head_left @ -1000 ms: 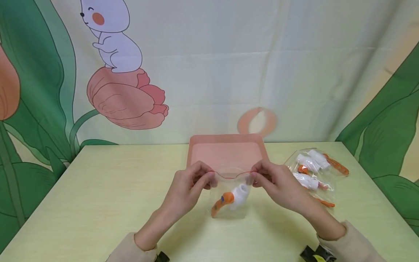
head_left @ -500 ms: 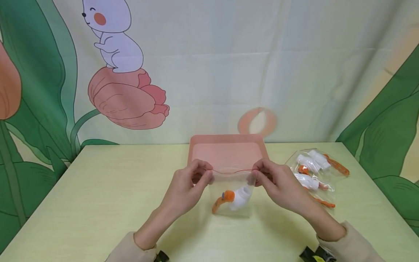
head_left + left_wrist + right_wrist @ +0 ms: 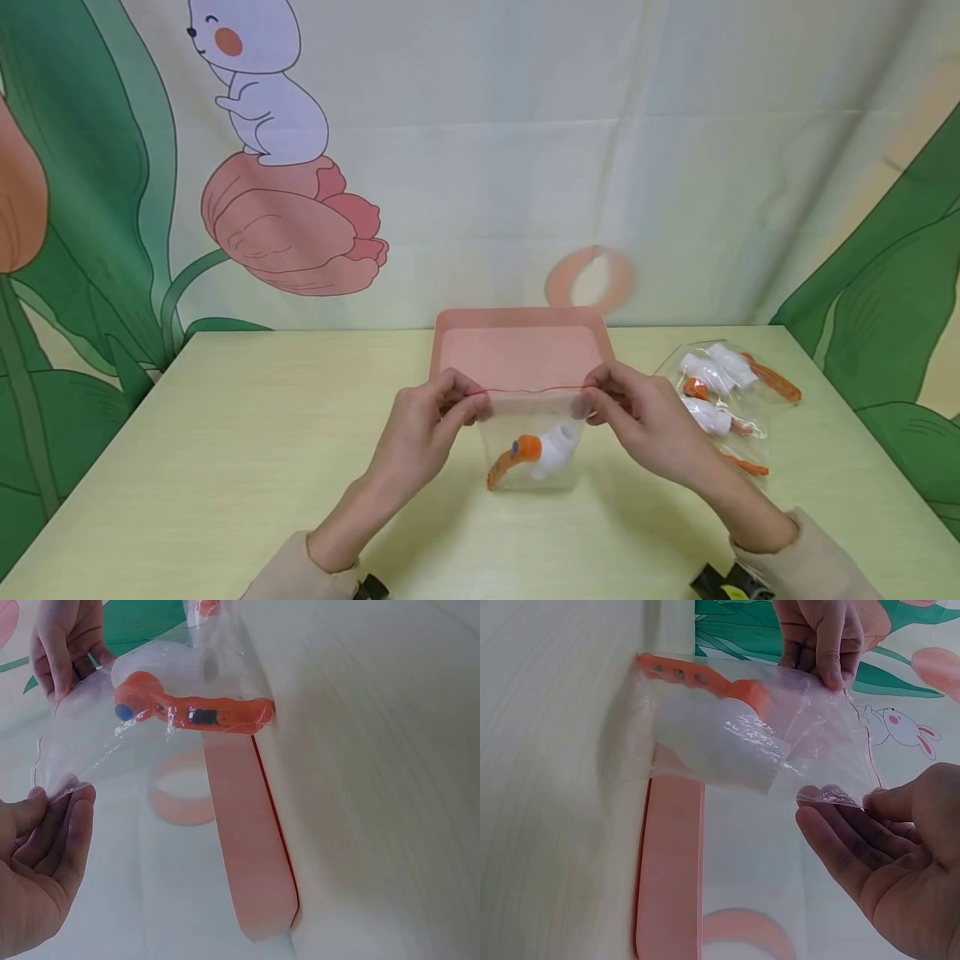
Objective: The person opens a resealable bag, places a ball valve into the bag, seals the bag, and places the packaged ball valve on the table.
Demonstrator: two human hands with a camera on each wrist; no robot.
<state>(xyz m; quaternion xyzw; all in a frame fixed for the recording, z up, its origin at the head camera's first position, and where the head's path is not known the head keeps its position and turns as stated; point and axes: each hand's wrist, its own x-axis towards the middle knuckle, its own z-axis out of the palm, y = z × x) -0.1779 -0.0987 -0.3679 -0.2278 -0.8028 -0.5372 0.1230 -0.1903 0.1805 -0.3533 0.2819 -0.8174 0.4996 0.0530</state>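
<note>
A clear zip bag [image 3: 500, 425] with a red line along its top edge hangs between my two hands. Inside it lie a white plastic pipe-like piece [image 3: 556, 448] and an orange part with a long handle [image 3: 217, 714], which carries a blue dot. My left hand [image 3: 426, 433] pinches the bag's upper left corner between thumb and fingers. At the upper right corner my right hand [image 3: 643, 421] pinches it the same way. The bag's lower end is close to the table; whether it touches, I cannot tell.
Behind the bag a pink tray [image 3: 522, 342] sits at the table's back edge. To the right lie more clear bags [image 3: 738, 412] with white and orange parts. A printed curtain [image 3: 480, 167] hangs behind the table [image 3: 247, 433].
The red top edge, sagging a second ago, is now pulled nearly straight. My right hand has shifted slightly right, and the bag has risen a little.
</note>
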